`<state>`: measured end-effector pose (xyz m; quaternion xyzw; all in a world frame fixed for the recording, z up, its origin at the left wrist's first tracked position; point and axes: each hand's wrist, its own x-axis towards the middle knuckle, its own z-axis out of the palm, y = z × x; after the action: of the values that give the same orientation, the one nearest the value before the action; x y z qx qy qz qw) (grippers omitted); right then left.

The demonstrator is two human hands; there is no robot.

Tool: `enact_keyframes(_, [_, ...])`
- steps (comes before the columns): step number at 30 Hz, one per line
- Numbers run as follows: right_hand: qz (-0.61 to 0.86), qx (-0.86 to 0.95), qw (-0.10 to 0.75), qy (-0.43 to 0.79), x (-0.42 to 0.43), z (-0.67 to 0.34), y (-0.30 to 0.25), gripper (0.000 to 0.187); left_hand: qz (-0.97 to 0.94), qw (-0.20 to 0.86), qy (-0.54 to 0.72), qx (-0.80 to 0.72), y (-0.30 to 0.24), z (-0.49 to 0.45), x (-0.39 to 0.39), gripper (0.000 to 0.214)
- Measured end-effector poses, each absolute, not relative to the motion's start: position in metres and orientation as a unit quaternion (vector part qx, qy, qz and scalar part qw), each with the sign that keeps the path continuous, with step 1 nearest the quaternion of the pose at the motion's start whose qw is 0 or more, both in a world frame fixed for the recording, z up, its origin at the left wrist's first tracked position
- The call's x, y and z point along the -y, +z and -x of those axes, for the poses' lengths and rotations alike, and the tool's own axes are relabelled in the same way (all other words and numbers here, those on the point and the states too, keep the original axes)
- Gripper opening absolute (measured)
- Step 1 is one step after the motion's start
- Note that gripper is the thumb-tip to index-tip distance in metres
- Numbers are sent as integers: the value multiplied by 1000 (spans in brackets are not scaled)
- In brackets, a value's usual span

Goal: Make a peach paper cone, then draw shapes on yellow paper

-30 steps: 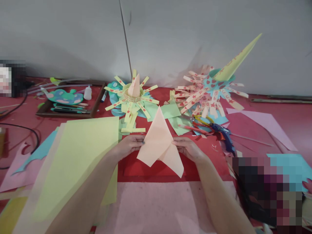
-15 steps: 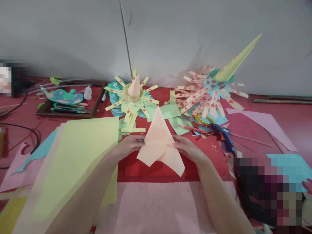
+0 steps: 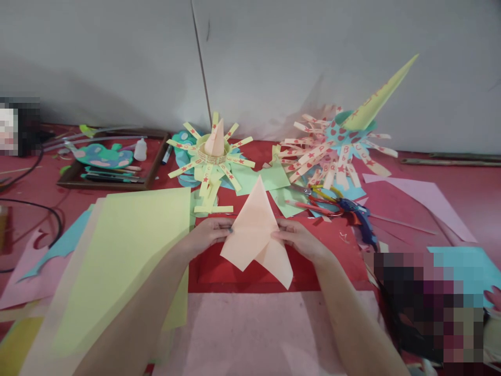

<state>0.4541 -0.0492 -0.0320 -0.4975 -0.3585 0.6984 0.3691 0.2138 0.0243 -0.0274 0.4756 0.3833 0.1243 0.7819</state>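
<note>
A peach paper cone (image 3: pixel 254 227), its point facing away from me, is held above a red sheet (image 3: pixel 332 248). My left hand (image 3: pixel 213 233) grips its left edge, the fingers partly behind the paper. At the right edge my right hand (image 3: pixel 295 237) pinches it, thumb on the front face. The cone's lower edge flares into two loose corners, the right one hanging lower. Beyond it stands a yellow paper crown (image 3: pixel 213 156) with star-marked strips and a small peach cone inside.
Yellow sheets (image 3: pixel 136 250) lie on the left, below a brown tray (image 3: pixel 146 180) of pens. Scissors (image 3: pixel 313 194) and a blue glue gun (image 3: pixel 362 216) sit at right. A teal crown (image 3: pixel 348 137) with a tall yellow cone stands behind. A pink board (image 3: pixel 250 329) lies nearest me.
The cone's tip has shifted slightly right and toward me, and the right flap overlaps the left part more. My hands keep their hold.
</note>
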Motion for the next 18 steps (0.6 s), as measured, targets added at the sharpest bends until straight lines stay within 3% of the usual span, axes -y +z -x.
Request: enact_keyframes(18, [500, 281, 384, 723, 48, -456, -32, 24, -463, 792, 122, -379, -28, -213, -25, 27])
